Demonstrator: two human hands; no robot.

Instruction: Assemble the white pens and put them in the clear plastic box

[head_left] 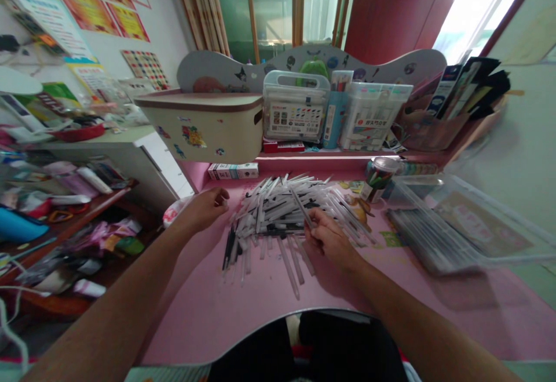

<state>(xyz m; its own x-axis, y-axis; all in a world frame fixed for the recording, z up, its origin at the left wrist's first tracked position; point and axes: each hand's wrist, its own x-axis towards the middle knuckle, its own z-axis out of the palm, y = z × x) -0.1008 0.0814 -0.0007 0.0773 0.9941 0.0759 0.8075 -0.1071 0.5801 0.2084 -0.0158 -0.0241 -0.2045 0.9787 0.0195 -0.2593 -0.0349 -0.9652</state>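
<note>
A large heap of clear and white pens (278, 202), some with black parts, lies on the pink desk (260, 301). My right hand (330, 237) grips a slim pale pen (299, 205), which points up and away over the heap's right side. Left of the heap, my left hand (208, 208) hovers with its fingers curled together. A small pale bit shows at its fingertips, too small to name. Several loose pens (289, 266) stick out from the pile toward me.
At the right, an open clear plastic box (460, 225) holds a row of pens. Near it stands a can (380, 179). A small carton (233, 171) sits behind the heap. The shelf above bears a lidded bin (208, 130), marker cases (295, 109) and a pen holder (434, 130).
</note>
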